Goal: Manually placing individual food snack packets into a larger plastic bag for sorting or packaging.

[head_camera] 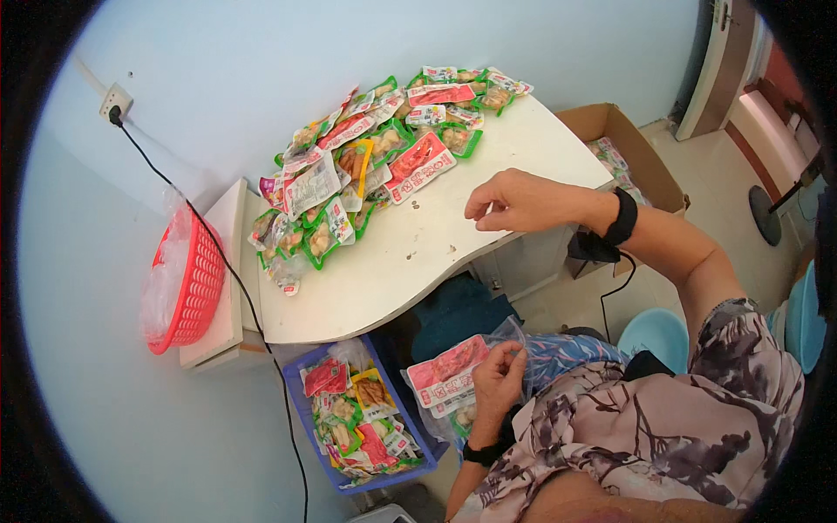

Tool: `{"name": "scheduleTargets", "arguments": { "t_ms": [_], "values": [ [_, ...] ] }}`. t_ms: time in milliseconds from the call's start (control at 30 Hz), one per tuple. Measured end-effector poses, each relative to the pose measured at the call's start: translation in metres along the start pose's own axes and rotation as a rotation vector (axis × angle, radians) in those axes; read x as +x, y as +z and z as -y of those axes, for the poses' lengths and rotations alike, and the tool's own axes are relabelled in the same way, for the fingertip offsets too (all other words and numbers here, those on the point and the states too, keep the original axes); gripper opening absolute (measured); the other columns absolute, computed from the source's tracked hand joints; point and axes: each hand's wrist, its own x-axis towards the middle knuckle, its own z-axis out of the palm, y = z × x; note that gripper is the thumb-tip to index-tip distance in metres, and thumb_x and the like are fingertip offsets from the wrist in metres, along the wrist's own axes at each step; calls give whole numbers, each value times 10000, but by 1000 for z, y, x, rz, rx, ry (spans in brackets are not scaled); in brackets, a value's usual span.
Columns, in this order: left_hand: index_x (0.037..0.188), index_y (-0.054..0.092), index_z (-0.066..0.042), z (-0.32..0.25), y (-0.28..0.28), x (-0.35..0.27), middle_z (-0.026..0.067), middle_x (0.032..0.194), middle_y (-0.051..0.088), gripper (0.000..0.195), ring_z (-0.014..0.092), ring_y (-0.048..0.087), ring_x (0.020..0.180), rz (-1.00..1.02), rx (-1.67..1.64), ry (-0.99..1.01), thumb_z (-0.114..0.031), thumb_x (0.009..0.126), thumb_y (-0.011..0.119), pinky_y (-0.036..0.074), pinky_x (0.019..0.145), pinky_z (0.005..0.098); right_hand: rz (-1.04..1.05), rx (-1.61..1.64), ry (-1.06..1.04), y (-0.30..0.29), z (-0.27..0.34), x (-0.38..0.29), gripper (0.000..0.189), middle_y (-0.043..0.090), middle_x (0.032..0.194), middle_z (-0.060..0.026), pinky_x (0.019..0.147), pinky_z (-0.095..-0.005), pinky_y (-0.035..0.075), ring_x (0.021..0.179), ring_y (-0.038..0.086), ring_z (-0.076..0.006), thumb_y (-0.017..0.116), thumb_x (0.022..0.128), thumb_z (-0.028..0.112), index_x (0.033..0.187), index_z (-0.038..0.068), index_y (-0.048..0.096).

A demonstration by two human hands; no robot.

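My left hand (500, 379) pinches the edge of a clear plastic bag (513, 330) on my lap. Inside the bag lie a red-and-white printed food packet (451, 369) and a green-edged packet (465, 416). My right hand (500, 204) is over the white table (366, 281), near its curved front edge, with its fingers curled. A small white spot shows between those fingers; whether it is an object or the tabletop is unclear. To the left of this hand, a heap of sealed food packets (386, 140), green-edged, red and yellow, lies along the wall.
A blue crate (428, 451) of similar packets stands below the table's left end. A red plastic basket (208, 281) with clear bags sits at the left. A black cable (245, 291) hangs across the left side. A cardboard box (644, 153) and light-blue basin (654, 330) are at the right.
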Motion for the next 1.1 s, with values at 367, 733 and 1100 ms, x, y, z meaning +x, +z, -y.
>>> {"name": "scheduleTargets", "arguments": {
  "t_ms": [367, 733, 1100],
  "values": [
    [964, 653, -32, 3, -12, 4, -30, 604, 476, 116, 43, 424, 564, 50, -13, -31, -116, 885, 667, 361, 510, 224, -18, -295, -259, -18, 8, 86, 328, 668, 1069, -157, 798, -347, 513, 920, 654, -245, 657, 883, 184, 1147, -9, 635],
    [992, 626, -47, 10, -24, 6, 3, 577, 502, 134, 77, 424, 496, 222, -155, -25, -118, 883, 659, 347, 470, 251, -213, -531, -407, 22, 48, 245, 583, 596, 1157, -233, 946, -415, 448, 1129, 564, -350, 544, 925, 463, 1286, 5, 545],
    [1001, 615, -41, 8, -28, 6, 49, 608, 511, 143, 115, 439, 518, 182, -178, 42, -150, 908, 616, 352, 479, 288, 45, -802, -24, 44, 46, 354, 905, 517, 1335, -235, 1005, -453, 417, 1237, 479, -415, 510, 784, 727, 1398, 65, 458]
  ]
}}
